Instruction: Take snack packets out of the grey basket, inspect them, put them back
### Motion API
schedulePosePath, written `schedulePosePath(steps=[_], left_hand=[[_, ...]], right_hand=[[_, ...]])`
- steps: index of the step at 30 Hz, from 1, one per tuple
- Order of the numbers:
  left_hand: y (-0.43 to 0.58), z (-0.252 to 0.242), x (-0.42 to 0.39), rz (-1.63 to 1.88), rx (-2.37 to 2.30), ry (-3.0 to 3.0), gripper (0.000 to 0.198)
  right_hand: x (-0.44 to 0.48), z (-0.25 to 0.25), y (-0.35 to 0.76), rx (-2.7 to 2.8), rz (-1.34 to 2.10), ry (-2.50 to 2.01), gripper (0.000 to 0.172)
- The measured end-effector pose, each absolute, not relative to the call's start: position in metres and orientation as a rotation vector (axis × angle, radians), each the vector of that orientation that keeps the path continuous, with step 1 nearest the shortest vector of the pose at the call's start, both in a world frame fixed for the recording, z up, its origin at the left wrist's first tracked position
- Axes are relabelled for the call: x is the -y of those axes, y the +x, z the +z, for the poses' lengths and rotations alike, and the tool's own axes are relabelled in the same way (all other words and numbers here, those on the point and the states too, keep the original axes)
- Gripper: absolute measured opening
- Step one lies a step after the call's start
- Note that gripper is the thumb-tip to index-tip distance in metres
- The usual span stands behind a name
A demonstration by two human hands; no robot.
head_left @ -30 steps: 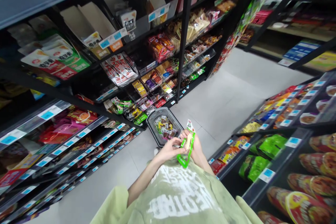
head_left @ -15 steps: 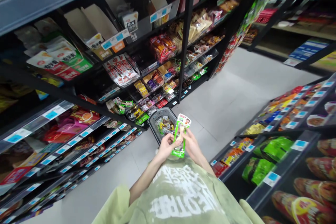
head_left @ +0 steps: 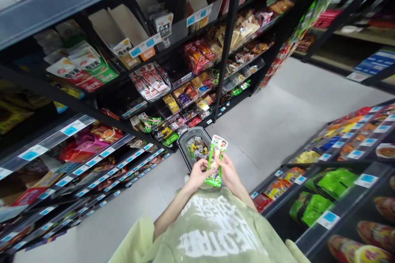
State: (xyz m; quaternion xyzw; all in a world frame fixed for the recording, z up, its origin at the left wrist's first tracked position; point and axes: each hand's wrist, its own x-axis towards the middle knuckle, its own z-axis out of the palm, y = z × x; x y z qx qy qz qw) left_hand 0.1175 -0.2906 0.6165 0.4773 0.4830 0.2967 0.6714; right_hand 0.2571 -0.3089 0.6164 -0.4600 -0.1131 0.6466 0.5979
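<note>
A green and white snack packet (head_left: pixel 217 154) with a pale item showing through its clear front is held upright before my body. My left hand (head_left: pixel 199 174) pinches its left edge with thumb and fingers. On the other side, my right hand (head_left: pixel 227 167) grips the packet, fingers over its right edge. Just beyond my hands stands a dark grey basket (head_left: pixel 182 148) on the floor, with several small wrapped snacks (head_left: pixel 197 146) inside. Part of the basket's near end is hidden by my left hand and the packet.
Tall black shelves (head_left: pixel 226 45) of packaged snacks rise ahead and to the left. On the right, a lower shelf holds green bags (head_left: pixel 311 209) and other packets. Grey tiled floor (head_left: pixel 271 115) runs between them. Similar green packets (head_left: pixel 149 122) lie on a low shelf.
The whole view has shifted a little, so the shelves appear farther right. Both hands still hold the packet, and the right fingers have moved slightly over its front.
</note>
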Motion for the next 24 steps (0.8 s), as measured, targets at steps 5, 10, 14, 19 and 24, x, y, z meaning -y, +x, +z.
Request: schedulePosePath(steps=[5,10,14,19,24], left_hand=[[0.115,0.614,0.290,0.666,-1.080,1.070,0.043],[0.112,0.611,0.291,0.660,-1.071,1.057,0.043],[0.111,0.607,0.291,0.643,-1.084,1.079,0.043],[0.111,0.604,0.290,0.621,-1.072,1.077,0.043],[0.112,0.604,0.289,0.610,-1.051,1.049,0.042]], right_hand=[[0.309,0.614,0.255,0.226,1.495,-1.066,0.049],[0.309,0.614,0.253,0.233,1.492,-1.061,0.048],[0.310,0.614,0.253,0.244,1.494,-1.055,0.049],[0.312,0.612,0.253,0.212,1.462,-1.079,0.054],[0.312,0.609,0.254,0.180,1.445,-1.077,0.056]])
